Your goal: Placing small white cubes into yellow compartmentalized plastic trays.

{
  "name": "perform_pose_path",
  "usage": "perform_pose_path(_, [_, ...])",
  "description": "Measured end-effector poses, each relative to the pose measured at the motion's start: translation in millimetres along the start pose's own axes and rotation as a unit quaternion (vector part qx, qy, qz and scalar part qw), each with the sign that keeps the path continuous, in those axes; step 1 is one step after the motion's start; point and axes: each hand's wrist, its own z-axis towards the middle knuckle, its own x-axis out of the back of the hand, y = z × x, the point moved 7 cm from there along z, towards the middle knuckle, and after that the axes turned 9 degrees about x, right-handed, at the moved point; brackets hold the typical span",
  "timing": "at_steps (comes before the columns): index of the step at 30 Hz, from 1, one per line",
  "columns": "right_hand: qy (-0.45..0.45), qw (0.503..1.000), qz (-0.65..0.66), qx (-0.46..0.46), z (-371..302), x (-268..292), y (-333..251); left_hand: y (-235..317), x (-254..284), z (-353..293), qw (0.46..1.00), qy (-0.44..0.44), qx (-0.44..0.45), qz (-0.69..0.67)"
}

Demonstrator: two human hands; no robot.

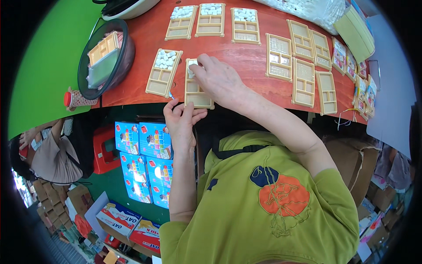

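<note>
At the table's near edge lies a tan plastic compartment tray [200, 100], with small white pieces [191, 64] in its far section. My right hand [220, 81] is over that far section, fingers bent down onto the white pieces; its fingertips are partly hidden. My left hand [181, 121] is at the tray's near edge, thumb against the rim and the other fingers curled beside and below it. Just left stands a similar tray [157, 86] whose far section is filled with white pieces. A small blue bit [170, 95] shows by my left index finger.
Three part-filled trays [211, 25] stand farther back; several trays without pieces [279, 57] lie to the right. A dark basin [125, 59] and red-lidded jar [75, 99] are at left. Blue boxes [154, 140] are stacked below the edge. A bag of white pieces [314, 12] lies far right.
</note>
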Motion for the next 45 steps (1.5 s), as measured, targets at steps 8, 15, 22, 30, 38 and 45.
perform_pose_path(8, [-0.047,0.994,0.024,-0.091,23,-27,22,-5,-3,5,0.999,0.040,-0.005,-0.019])
perform_pose_path(15, [0.053,0.913,0.380,-0.137,39,9,65,17,-1,-6,0.971,0.117,-0.138,0.155])
perform_pose_path(22, [-0.031,0.939,0.264,-0.217,11,64,139,34,-82,-33,0.887,0.040,-0.322,0.329])
perform_pose_path(30, [0.121,0.930,0.091,-0.335,-20,158,306,4,-208,-16,0.822,-0.136,-0.328,0.445])
perform_pose_path(38, [-0.232,0.894,-0.148,-0.353,-21,138,348,7,-245,22,0.755,-0.067,-0.272,0.593])
perform_pose_path(45, [-0.224,0.917,-0.144,-0.296,-18,119,380,5,-248,2,0.744,-0.127,-0.337,0.563])
